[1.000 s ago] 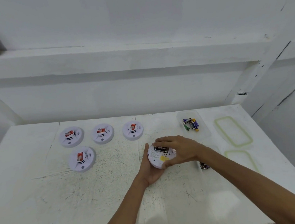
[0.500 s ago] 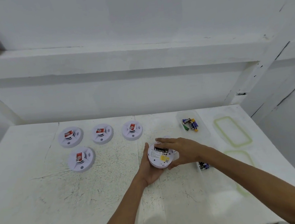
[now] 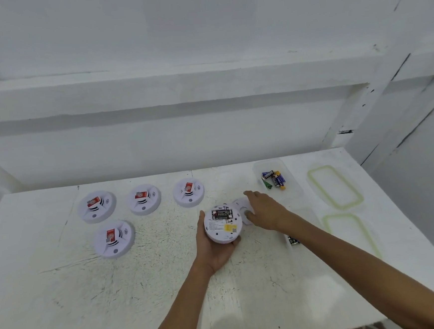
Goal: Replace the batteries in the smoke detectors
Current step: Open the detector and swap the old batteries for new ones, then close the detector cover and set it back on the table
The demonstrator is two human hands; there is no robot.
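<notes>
A detector (image 3: 222, 226) is held back-up in the left hand (image 3: 213, 253), cupped from below with fingers curled round its rim, over the middle of the counter (image 3: 168, 285). A black cell (image 3: 222, 213) is seen seated in its open back. At its 2 o'clock, just beside it, a white cover (image 3: 241, 205) is gripped between thumb and fingers of the right hand (image 3: 266, 209). Four more detectors (image 3: 96, 206) are laid face-up at 10 o'clock, well apart from it. At 1 o'clock a clear tub (image 3: 293, 192) of loose batteries (image 3: 274, 179) is set. Two green-rimmed lids (image 3: 334, 187) are laid at 3 o'clock.
</notes>
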